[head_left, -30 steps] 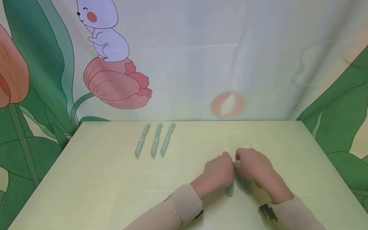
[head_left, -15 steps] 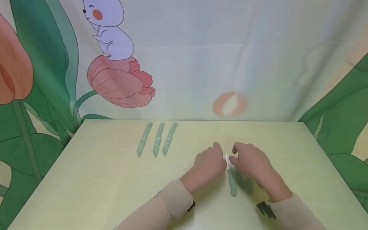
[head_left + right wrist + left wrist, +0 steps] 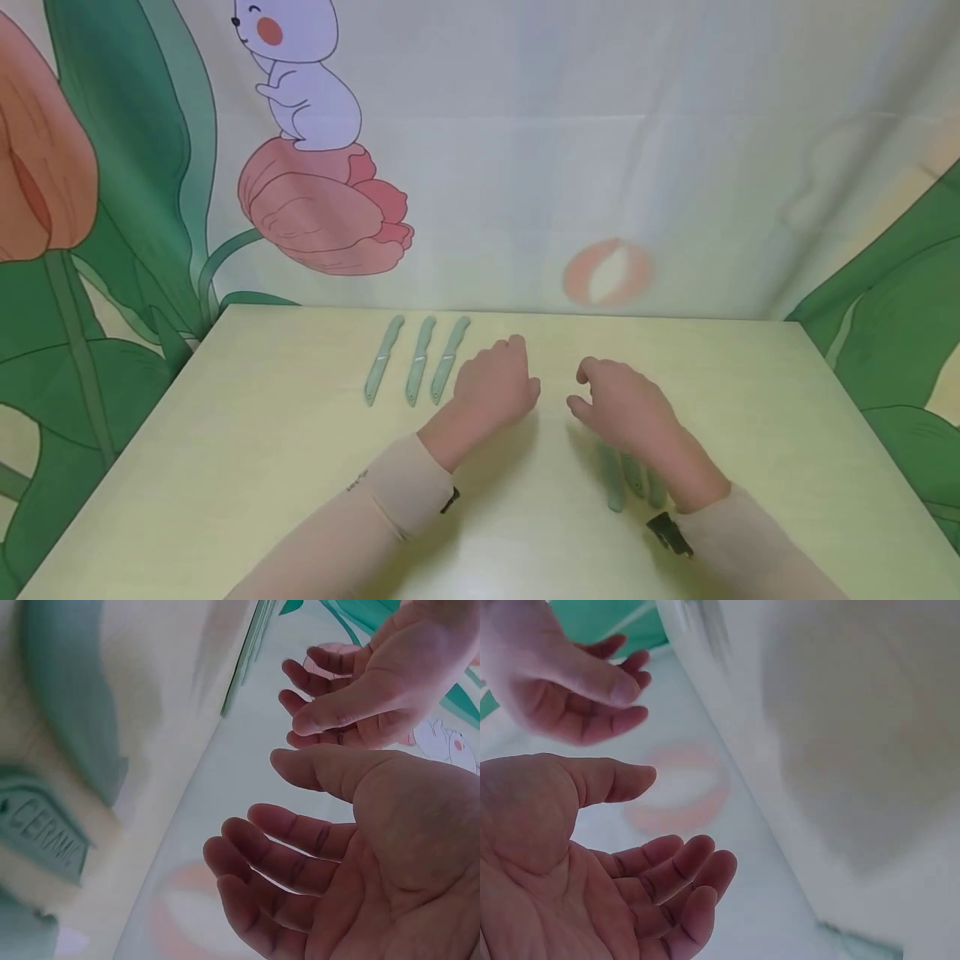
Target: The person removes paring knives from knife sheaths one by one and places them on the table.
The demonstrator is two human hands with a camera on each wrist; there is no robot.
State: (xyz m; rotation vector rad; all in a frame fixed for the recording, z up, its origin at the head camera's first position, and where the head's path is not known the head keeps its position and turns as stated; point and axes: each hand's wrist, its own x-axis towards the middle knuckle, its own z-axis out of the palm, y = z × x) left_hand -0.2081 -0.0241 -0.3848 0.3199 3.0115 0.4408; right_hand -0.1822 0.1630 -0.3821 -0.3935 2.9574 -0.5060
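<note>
My left hand [image 3: 491,379] hovers above the middle of the table, just right of three green ceramic knives [image 3: 416,362]. In the left wrist view its fingers [image 3: 697,877] are loosely bent around nothing. My right hand [image 3: 630,408] is over a second group of three green knives, partly hiding them. It holds nothing; the right wrist view has its thumb and fingers apart. Of that group, the left knife's handle [image 3: 613,483] points toward me. A green part lettered CERAMIC [image 3: 45,829] lies beside a blurred green handle [image 3: 71,690]. The knives' far ends are hidden in the head view.
The pale yellow table [image 3: 225,467] ends at a back edge against a printed curtain [image 3: 480,167] with tulips and a white animal. The three knives at the back left lie side by side, slanting, near that edge. Dark straps show at both cuffs.
My left hand has moved left and away from the right-hand knives. The right hand has shifted slightly left and farther from me. The left knife of the right group, its white blade briefly visible, stays on the table.
</note>
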